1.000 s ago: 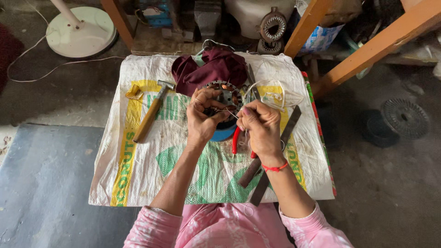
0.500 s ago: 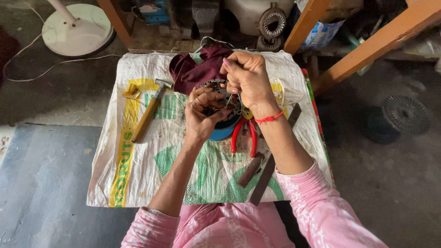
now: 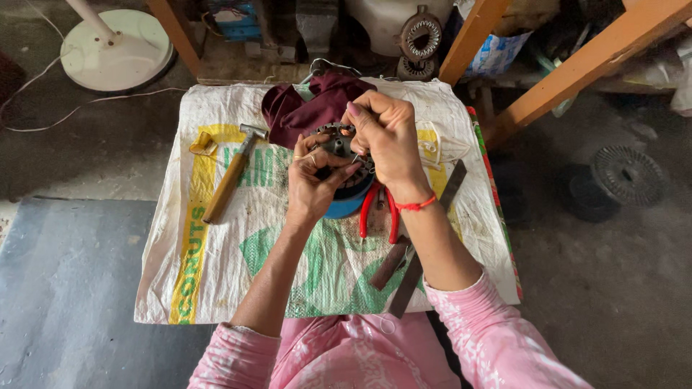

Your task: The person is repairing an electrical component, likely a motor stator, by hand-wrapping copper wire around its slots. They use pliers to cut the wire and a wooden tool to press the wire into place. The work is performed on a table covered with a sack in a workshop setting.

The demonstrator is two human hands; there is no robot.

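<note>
A round dark metal motor stator (image 3: 335, 139) with wire windings is held over a white woven sack (image 3: 216, 259) spread on the floor. My left hand (image 3: 311, 180) grips the stator from below and the near side. My right hand (image 3: 386, 133) is closed in a fist over its far right edge, pinching something thin, perhaps a wire, which is too small to make out. Under the stator sits a blue round object (image 3: 346, 205). Red-handled pliers (image 3: 378, 212) lie on the sack just under my right wrist.
A wooden-handled hammer (image 3: 229, 175) lies on the sack's left part, a maroon cloth (image 3: 310, 104) at its far edge, and dark flat metal strips (image 3: 411, 270) on the near right. A white fan base (image 3: 115, 47) stands far left, wooden frame legs (image 3: 577, 65) and a wire spool (image 3: 626, 176) at right.
My right hand rose from the near right of the stator up and over its far edge, fist closed as if pulling. My left hand kept its hold on the stator.
</note>
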